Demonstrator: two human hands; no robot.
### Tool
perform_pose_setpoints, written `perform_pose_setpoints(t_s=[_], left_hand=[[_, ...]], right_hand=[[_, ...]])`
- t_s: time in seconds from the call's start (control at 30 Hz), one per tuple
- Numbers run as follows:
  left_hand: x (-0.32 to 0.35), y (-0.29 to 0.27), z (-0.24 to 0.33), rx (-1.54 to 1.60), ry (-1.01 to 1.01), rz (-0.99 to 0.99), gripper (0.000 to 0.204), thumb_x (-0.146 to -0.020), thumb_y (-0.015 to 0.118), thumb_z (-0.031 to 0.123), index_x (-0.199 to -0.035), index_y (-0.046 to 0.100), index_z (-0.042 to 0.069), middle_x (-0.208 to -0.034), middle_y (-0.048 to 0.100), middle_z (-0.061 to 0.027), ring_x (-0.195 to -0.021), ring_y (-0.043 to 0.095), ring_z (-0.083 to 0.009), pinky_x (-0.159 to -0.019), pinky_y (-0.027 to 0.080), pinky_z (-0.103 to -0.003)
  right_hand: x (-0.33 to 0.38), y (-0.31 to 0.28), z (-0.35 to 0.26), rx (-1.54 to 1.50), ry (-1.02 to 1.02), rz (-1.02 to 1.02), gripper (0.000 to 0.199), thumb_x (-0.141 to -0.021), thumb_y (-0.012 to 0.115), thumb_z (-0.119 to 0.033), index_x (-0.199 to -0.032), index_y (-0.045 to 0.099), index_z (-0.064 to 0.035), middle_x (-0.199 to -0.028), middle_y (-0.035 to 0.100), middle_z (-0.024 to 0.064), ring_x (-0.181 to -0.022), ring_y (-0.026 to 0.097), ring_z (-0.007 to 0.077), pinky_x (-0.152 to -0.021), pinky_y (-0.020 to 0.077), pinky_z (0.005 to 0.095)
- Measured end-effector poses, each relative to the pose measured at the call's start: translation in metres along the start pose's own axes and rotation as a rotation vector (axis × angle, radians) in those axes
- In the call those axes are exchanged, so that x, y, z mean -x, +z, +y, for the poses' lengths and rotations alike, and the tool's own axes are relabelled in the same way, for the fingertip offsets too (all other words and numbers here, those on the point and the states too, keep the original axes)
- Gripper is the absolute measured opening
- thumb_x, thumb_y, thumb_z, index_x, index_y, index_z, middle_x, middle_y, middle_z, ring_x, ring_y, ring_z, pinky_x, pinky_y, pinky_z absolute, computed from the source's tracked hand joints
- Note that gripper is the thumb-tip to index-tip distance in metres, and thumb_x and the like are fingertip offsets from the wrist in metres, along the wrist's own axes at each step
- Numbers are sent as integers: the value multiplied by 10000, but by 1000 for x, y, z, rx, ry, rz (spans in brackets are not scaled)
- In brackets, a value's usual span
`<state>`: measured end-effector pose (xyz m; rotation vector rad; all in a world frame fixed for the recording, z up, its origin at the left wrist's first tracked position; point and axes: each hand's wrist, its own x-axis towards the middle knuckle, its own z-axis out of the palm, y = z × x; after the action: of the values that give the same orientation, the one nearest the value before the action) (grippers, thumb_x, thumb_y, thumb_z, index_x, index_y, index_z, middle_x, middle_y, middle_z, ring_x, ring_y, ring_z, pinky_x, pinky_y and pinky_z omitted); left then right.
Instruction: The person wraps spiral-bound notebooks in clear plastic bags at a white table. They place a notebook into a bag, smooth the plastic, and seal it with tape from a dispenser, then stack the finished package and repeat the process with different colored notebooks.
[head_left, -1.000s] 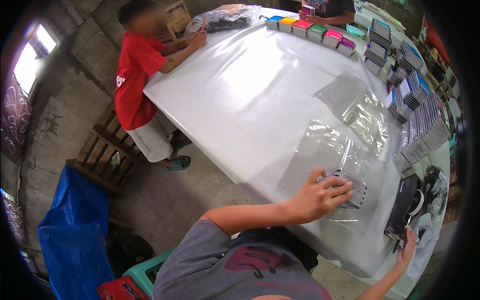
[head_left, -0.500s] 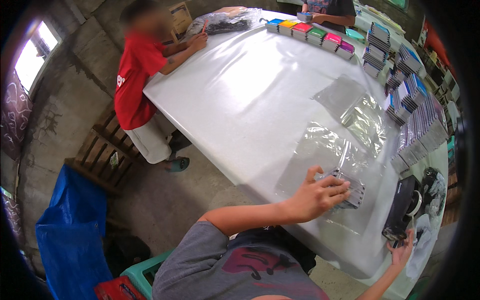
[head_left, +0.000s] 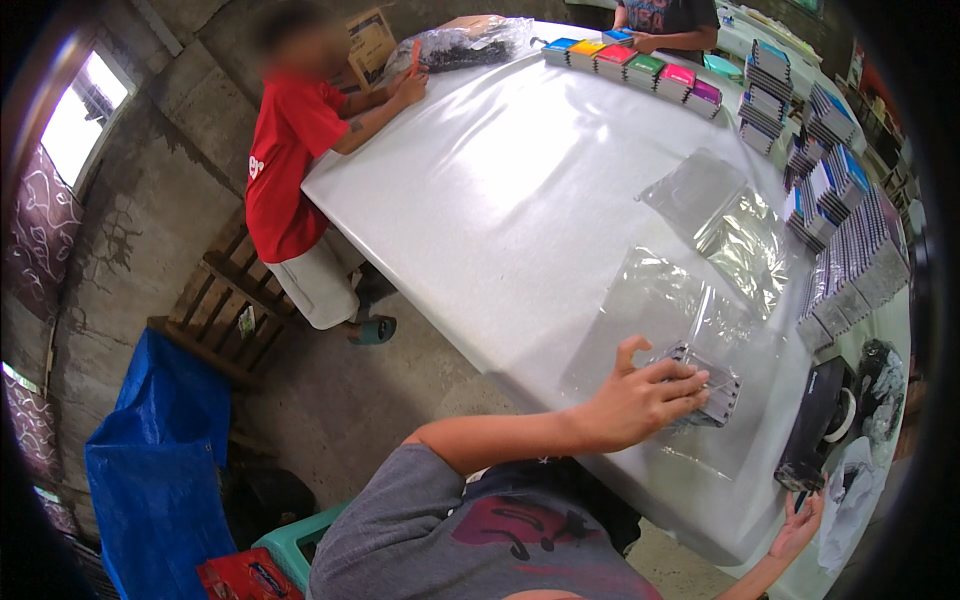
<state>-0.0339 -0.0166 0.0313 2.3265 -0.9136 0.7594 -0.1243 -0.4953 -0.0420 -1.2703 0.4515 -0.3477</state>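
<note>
A small stack of spiral-bound notebooks [head_left: 722, 400] in clear plastic lies on a flat clear plastic bag [head_left: 625, 320] near the table's front edge. My left hand [head_left: 655, 405] lies across the stack, its fingers over the top and its thumb raised at the far side. At the right corner a black tape dispenser [head_left: 812, 430] holds a white tape roll [head_left: 841, 415]. Against the dispenser's near end is my right hand [head_left: 797, 525], thumb and fingers brought together; what is between them is too small to make out.
More clear bags [head_left: 740, 240] lie beyond my left hand. Piles of spiral notebooks [head_left: 855, 265] line the right side; colourful notebook stacks [head_left: 645, 70] stand at the far edge. A person in red [head_left: 295, 170] leans on the left edge; another person [head_left: 670, 25] handles notebooks at the back.
My right hand has stayed at the dispenser's near end, its fingers drawn closer together. My left hand remains on the wrapped stack. The whole view has shifted slightly.
</note>
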Motion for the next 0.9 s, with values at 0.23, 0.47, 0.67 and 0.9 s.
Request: perform_pose_setpoints(t_s=[0.23, 0.47, 0.67, 0.9], left_hand=[[-5, -2, 0, -9, -31, 29, 274, -802, 592, 122, -1056, 671, 187, -1192, 621, 46, -1052, 557, -70, -906, 216, -472], [-2, -8, 1, -70, -9, -14, 329, -790, 615, 122, -1103, 659, 211, -1208, 615, 64, -1045, 568, -63, -893, 237, -451], [-4, -11, -2, -58, 5, -27, 360, -762, 639, 129, -1114, 654, 206, -1245, 593, 62, -1043, 569, -76, -883, 274, -411], [-9, -8, -11, 68, 32, 1, 449, -717, 663, 50, -1148, 647, 176, -1274, 557, -39, -973, 585, -166, -780, 392, -325]], right_hand=[[26, 63, -15, -147, -38, 127, 535, -905, 476, -181, -1406, 355, -39, -1417, 401, 20, -976, 525, 73, -1105, 289, 418], [28, 45, -6, -240, -70, 43, 565, -888, 469, -73, -1423, 295, -22, -1453, 368, 0, -890, 547, 24, -1091, 313, 382], [22, 29, 7, -336, -108, -125, 652, -857, 474, -49, -1457, 220, -29, -1260, 492, -23, -796, 485, 13, -1126, 233, 386], [48, 64, -2, 149, -220, 48, 123, -833, 547, -60, -912, 585, 26, -1077, 502, 9, -814, 437, 70, -898, 426, 283]])
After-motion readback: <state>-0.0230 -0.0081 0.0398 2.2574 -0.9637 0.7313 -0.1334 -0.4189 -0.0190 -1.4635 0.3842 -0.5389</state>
